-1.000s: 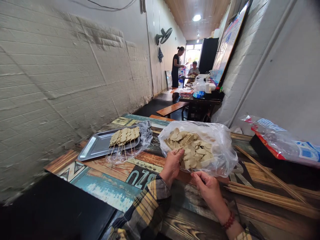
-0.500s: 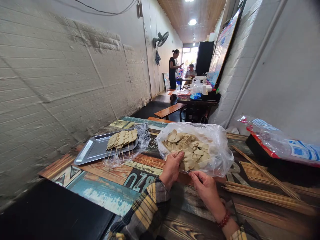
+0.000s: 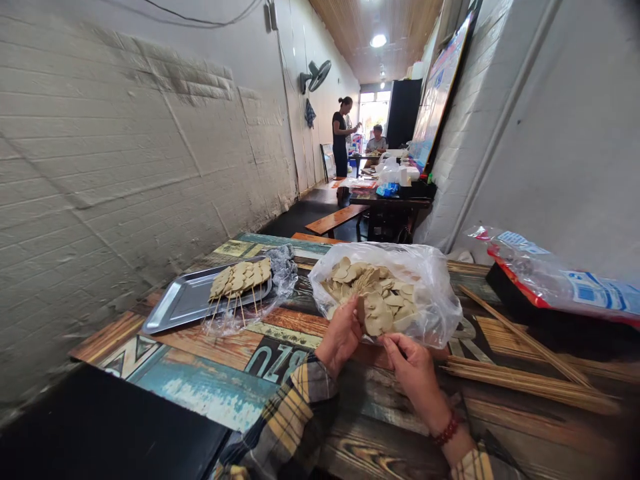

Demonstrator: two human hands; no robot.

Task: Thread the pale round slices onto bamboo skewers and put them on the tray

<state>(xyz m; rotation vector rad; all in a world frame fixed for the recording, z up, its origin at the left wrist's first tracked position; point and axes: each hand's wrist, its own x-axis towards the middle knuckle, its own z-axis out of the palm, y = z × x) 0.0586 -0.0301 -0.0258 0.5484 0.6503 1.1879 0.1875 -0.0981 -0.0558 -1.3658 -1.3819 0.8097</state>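
Observation:
A clear plastic bag (image 3: 440,293) lies open on the table, filled with thin, flat beige slices (image 3: 345,273). At its near edge my left hand (image 3: 343,337) is closed, with a beige slice between thumb and fingers. My right hand (image 3: 413,367) pinches the end of a thin skewer, mostly hidden behind a few slices (image 3: 379,315) that appear threaded on it. To the left, a metal tray (image 3: 183,300) bears finished skewers of slices (image 3: 243,279), their sticks jutting over the near rim.
Bundled bamboo skewers (image 3: 530,385) lie to the right, before a black tray with red-edged plastic packaging (image 3: 575,280). Crumpled clear plastic (image 3: 284,267) sits beside the metal tray. Farther back are a wooden bench (image 3: 337,219), another table and two people (image 3: 341,137).
My left hand has shifted slightly and a slice now stands at its fingertips, by slices on the skewer. My right hand keeps its pinch. The whole view has shifted a little.

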